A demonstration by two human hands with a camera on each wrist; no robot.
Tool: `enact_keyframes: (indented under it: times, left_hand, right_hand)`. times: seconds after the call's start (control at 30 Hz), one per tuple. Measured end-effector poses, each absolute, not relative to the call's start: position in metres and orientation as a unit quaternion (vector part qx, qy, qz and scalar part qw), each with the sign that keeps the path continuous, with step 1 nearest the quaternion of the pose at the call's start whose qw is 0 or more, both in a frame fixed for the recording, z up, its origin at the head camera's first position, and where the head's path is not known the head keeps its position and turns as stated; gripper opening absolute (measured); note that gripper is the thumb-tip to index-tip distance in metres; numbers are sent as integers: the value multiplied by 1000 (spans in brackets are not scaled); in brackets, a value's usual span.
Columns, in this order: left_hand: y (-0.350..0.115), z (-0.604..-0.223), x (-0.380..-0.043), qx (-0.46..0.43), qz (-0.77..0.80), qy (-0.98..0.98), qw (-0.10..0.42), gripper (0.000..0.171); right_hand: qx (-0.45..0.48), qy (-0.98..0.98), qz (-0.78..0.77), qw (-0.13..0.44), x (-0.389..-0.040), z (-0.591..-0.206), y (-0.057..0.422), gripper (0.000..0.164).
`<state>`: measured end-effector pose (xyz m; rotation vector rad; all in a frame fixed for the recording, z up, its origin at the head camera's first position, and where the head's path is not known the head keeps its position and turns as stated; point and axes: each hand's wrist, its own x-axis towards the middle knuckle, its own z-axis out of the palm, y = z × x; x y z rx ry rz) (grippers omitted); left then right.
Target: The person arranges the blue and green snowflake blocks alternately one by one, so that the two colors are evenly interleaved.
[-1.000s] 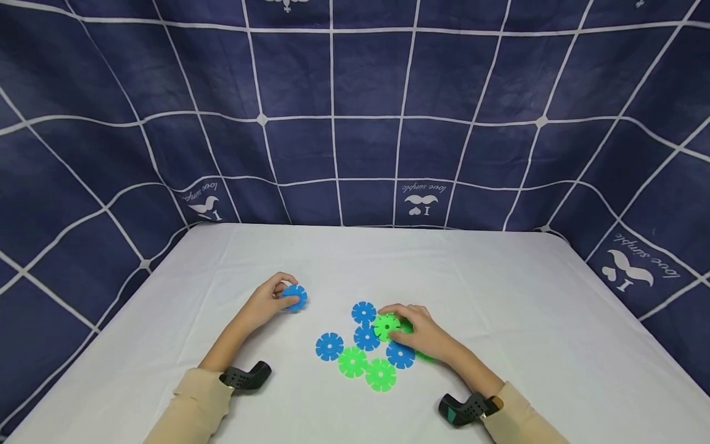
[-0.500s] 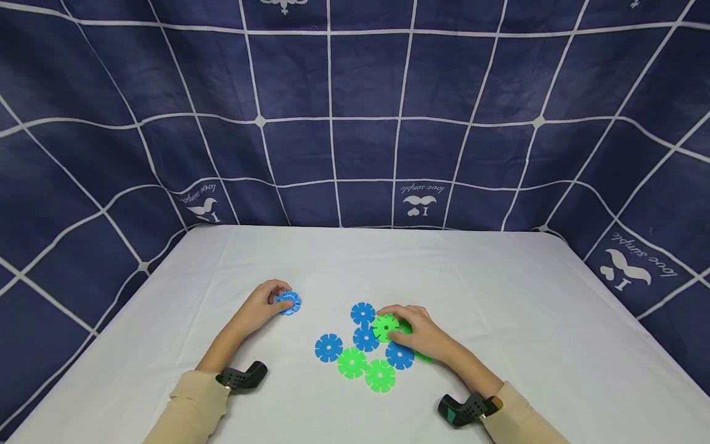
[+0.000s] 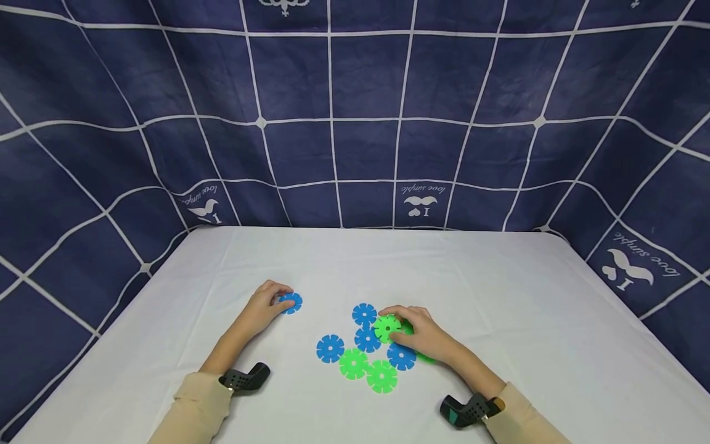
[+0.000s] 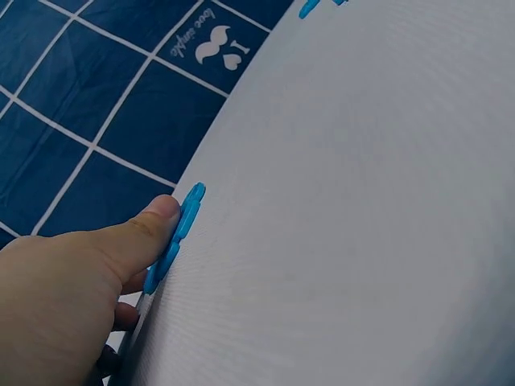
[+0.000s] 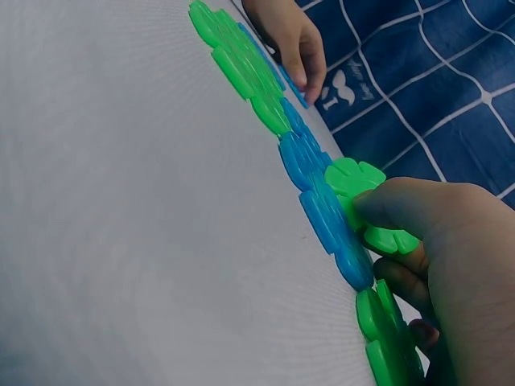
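My left hand point(image 3: 265, 308) pinches a blue notched plastic disc point(image 3: 291, 303) at the left of the group. In the left wrist view its thumb presses on the face of that blue disc point(image 4: 181, 229), close over the white cloth. My right hand point(image 3: 424, 333) pinches a green notched disc point(image 3: 384, 325) between thumb and fingers, tilted up in the right wrist view. Beneath that hand, partly hidden, are more green discs point(image 5: 386, 330). Blue discs point(image 3: 401, 356) lie right beside it.
Several flat discs lie mid-table: a blue disc point(image 3: 364, 314), another blue disc point(image 3: 330, 348) to the left, and green discs point(image 3: 381, 377) nearer the front. White cloth covers the table point(image 3: 499, 283). A navy grid curtain point(image 3: 366, 148) stands behind and at both sides.
My left hand has shifted slightly left and toward me with the blue disc, which now sits lower. The right hand and its green disc have stayed nearly still.
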<state>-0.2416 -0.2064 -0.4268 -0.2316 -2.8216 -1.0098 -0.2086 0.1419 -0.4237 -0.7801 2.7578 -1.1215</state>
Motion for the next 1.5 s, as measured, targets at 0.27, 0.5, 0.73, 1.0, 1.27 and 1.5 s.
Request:
enact_keyframes:
  times: [0.27, 0.5, 0.73, 1.0, 1.27, 1.5]
  left_hand:
    - [-208, -426, -238, -76, -330, -939, 65, 35]
    - [-209, -422, -236, -92, -307, -947, 31, 51]
    - [-208, -420, -233, -84, -298, -951, 15, 51]
    - [-208, -421, -232, -90, -293, -951, 33, 51]
    - [-209, -422, -232, -92, -289, -952, 32, 48]
    - [-209, -422, -233, -100, -284, -953, 29, 47]
  right_hand:
    - [-260, 896, -358, 35, -208, -421, 141, 39]
    - [-289, 885, -362, 33, -210, -415, 142, 35]
    - [-221, 866, -445, 51, -212, -405, 134, 37]
    - [-198, 845, -495, 40, -220, -392, 102, 37]
    - [-184, 831, -520, 68, -233, -392, 51, 39]
    - [-162, 852, -494, 69, -242, -401, 11, 44]
